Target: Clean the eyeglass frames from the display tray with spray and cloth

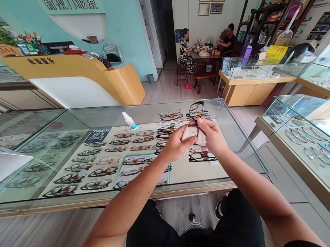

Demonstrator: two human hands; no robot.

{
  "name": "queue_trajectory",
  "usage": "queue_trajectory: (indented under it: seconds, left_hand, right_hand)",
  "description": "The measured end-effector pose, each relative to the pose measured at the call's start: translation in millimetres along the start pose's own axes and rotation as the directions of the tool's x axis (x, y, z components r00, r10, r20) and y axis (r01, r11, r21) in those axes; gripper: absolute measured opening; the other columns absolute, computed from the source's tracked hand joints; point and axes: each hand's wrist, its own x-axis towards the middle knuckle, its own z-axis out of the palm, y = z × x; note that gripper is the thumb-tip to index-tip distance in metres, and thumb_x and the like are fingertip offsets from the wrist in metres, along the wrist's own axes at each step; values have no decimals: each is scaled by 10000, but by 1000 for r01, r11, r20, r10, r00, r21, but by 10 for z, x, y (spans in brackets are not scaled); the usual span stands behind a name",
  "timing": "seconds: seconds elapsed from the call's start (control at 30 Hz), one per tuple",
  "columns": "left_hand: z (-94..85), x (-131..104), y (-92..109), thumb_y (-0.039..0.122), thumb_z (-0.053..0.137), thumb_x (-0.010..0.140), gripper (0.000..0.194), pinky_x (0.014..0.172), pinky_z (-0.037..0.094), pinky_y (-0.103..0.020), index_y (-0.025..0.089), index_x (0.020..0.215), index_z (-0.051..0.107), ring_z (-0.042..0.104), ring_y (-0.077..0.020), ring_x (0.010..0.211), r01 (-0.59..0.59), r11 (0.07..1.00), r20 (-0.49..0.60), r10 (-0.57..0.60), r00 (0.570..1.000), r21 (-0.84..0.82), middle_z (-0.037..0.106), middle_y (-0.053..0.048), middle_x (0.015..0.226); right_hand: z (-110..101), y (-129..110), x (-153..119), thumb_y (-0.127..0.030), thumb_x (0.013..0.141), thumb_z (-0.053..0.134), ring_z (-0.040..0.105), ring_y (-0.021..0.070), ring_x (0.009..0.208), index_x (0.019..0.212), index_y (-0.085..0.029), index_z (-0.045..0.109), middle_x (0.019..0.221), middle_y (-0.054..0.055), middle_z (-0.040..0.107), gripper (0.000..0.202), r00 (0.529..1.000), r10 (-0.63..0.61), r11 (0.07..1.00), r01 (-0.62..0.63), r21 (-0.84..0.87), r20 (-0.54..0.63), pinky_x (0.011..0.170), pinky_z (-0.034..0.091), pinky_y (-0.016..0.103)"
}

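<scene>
Above the glass counter, a pair of dark-framed eyeglasses point(196, 110) is held up on end, one lens rising over my fingers. My right hand point(214, 136) is closed on the frame near its middle, thumb and fingers pinching it. My left hand point(178, 144) is closed on a cream cleaning cloth point(201, 138), which wraps the lower lens between thumb and fingers. Part of the cloth also lies against my right palm. Most of the lower lens and the temples are hidden. A small white spray bottle point(129, 121) with a blue label stands on the counter, left of my hands.
The glass display counter point(237, 160) holds rows of eyeglasses point(103, 171) beneath its top. More display cases point(306, 161) stand at the right. A yellow-fronted reception desk point(97, 70) is at the far left. Two people sit at a table point(206, 58) in the back.
</scene>
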Motion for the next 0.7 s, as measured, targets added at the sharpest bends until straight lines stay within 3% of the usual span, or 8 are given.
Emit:
queue_trajectory:
  seconds: [0.1,0.23,0.37,0.57,0.7]
  left_hand:
    - [27,13,-35,609,990,830,680,837,548,-282,175,1305,769,679,-196,912,-18,1000,-64,16,998,-19,790,-54,1041]
    - [52,22,-76,751,907,866,663,825,558,-289,185,1193,799,705,-201,903,-76,997,-200,78,977,17,817,-69,1041]
    - [69,13,-74,838,815,903,672,831,580,-313,199,1110,804,741,-215,896,-123,989,-290,142,946,83,838,-76,1036]
    - [69,4,-71,912,623,992,736,958,607,-366,208,1086,818,779,-247,958,-124,976,-284,171,943,178,858,-84,1020]
    - [41,8,-75,876,636,1011,729,1129,594,-411,203,1215,829,798,-292,1148,-117,982,-181,143,973,145,870,-110,1182]
  right_hand:
    - [-8,69,-4,-783,882,889,639,235,929,871,-285,858,930,24,711,499,1000,-20,999,20,-27,22,884,567,370]
    - [-35,165,-5,-766,959,830,632,235,938,828,-294,828,960,29,684,490,992,-89,993,94,-65,84,982,567,391]
    - [-53,182,-6,-785,973,794,616,247,942,866,-308,846,1045,47,682,492,979,-131,986,144,-78,159,971,558,408]
    - [-54,169,-3,-786,963,793,601,260,956,845,-307,834,991,46,671,495,977,-168,980,180,-88,129,969,523,404]
    - [-64,149,2,-748,949,799,580,263,944,798,-286,787,936,43,634,485,989,-139,985,144,-99,54,956,528,403]
